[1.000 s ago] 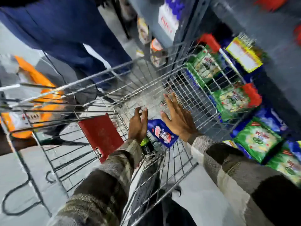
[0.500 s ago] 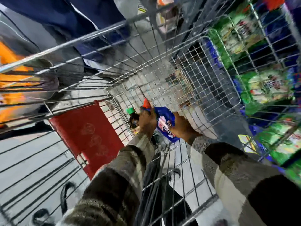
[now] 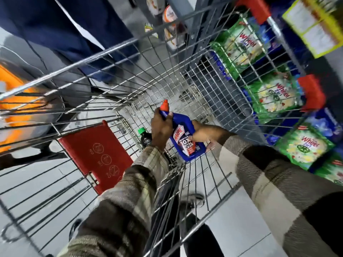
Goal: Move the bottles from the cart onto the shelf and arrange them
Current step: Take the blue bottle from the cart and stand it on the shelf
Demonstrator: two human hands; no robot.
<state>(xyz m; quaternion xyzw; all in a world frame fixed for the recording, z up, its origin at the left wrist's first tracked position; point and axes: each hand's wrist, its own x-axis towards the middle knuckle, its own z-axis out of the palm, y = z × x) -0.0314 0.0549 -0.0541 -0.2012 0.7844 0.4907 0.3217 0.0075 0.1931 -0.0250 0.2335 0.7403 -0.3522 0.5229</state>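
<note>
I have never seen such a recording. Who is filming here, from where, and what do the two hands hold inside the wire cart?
No machine here: a person wears one camera on the head, looking down at their own arms. Both hands reach into a wire shopping cart. The left hand grips the neck of a blue bottle with a red cap; the right hand holds its body. A dark bottle with a green cap stands behind the left hand. Green detergent bags lie on the shelving to the right, outside the cart. The red flap is part of the cart.

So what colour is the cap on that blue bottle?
Red-orange, on the blue Harpic bottle; head view shows it best.
</note>
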